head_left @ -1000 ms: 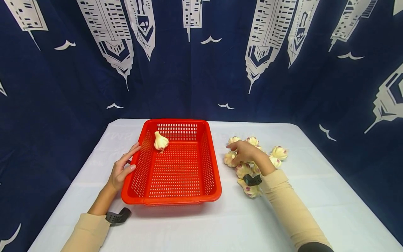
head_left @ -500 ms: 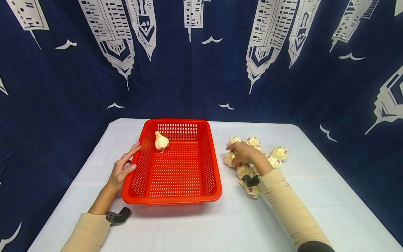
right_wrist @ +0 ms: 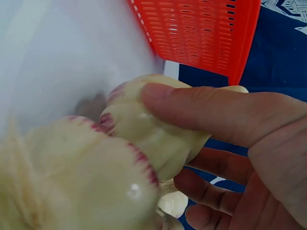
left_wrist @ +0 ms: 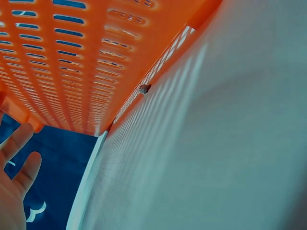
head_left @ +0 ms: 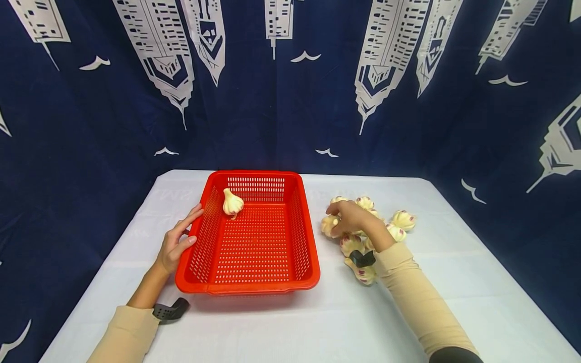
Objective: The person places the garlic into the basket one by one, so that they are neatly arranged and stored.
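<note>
My right hand (head_left: 350,219) pinches a garlic bulb (head_left: 329,225) at the left side of a pile, thumb on one side and fingers on the other. Up close in the right wrist view, that pale bulb (right_wrist: 144,117) has purple streaks, and a second garlic bulb (right_wrist: 86,177) sits beside it. My left hand (head_left: 174,247) rests on the left rim of a red plastic basket (head_left: 247,289), its fingers extended. One garlic bulb (head_left: 233,203) lies inside the basket, near the back left. Parts of the pile are hidden under my right hand.
Several more garlic bulbs lie around my right hand, among them a bulb (head_left: 403,220) at the far right and a bulb (head_left: 362,272) nearest the front. A white cloth (head_left: 290,333) covers the table. Behind it hangs a dark blue patterned curtain (head_left: 254,126).
The garlic bulb in my right hand has shifted slightly left and away from the pile. My left hand and the basket have stayed in place.
</note>
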{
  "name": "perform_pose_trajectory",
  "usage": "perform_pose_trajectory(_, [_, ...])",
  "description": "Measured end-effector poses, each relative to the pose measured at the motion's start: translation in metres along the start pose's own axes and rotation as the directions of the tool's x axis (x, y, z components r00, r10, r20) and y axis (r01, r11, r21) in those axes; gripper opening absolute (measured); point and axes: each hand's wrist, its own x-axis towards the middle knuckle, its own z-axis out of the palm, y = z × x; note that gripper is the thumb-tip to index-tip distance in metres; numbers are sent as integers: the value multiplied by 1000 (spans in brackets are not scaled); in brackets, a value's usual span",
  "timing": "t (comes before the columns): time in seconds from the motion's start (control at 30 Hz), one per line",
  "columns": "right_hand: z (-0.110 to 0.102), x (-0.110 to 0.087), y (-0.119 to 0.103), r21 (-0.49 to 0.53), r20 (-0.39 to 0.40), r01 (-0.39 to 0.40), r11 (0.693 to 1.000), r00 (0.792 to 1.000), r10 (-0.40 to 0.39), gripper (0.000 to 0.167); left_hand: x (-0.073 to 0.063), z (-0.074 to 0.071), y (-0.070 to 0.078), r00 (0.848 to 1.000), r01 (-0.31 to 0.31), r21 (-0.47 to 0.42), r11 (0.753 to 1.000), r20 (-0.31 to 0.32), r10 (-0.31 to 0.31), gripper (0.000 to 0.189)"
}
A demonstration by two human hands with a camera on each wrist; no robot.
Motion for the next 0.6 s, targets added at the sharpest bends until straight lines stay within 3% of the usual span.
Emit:
perform_pose_trajectory(0.23, [-7, 1, -3, -6, -26, -28, 1000, 999, 28, 48, 0, 0, 0, 1000, 0, -4, 1000, -1, 0, 60])
perform_pose_trajectory(0.43, [-14, 1, -6, 24, -66, -52, 998, 996, 53, 52, -1, -1, 1, 1000, 7, -3, 1000, 5, -7, 61])
perform_pose_trajectory(0.6, [-19, 0, -7, 23, -106, -1, 1000, 994, 4, 52, -1, 0, 2, 1000, 16, -2, 1000, 10, -16, 62])
